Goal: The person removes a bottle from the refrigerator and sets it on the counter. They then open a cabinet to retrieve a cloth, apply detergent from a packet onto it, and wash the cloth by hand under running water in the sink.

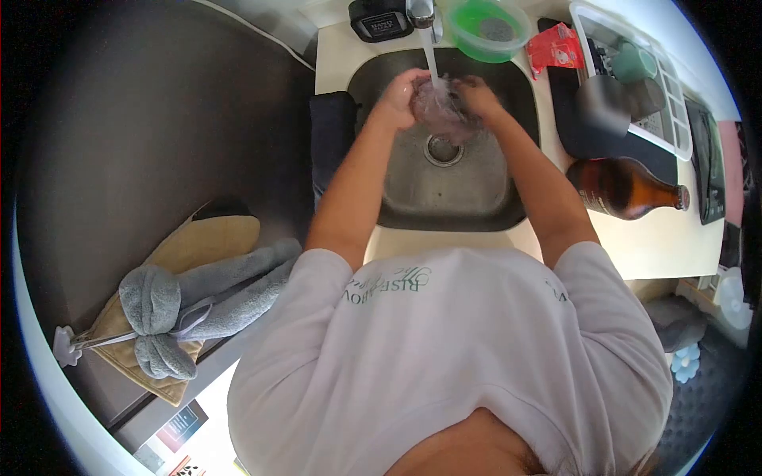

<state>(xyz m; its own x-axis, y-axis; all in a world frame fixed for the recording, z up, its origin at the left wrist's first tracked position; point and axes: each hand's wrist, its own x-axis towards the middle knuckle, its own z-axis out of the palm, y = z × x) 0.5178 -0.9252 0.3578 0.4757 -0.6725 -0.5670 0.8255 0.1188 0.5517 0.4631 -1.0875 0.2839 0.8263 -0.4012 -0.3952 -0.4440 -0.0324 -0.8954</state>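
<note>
Under the running tap (421, 14), a translucent pinkish item (444, 113) is held above the sink (444, 182). Water streams onto it, and its exact kind is blurred. My left hand (402, 97) grips its left side with curled fingers. On the opposite side, my right hand (479, 98) is closed at its edge, fingertips partly hidden and slightly smeared by motion. Below the item, the round drain (443, 149) shows in the sink floor.
Behind the sink stand a black hand wash container (381, 20) and a green-tinted tub (488, 32). A red packet (554, 49), a white dish rack (679, 111) with cups and a brown bottle (627, 188) are at right. A dark cloth (332, 139) hangs left; grey towels (230, 278) hang lower left.
</note>
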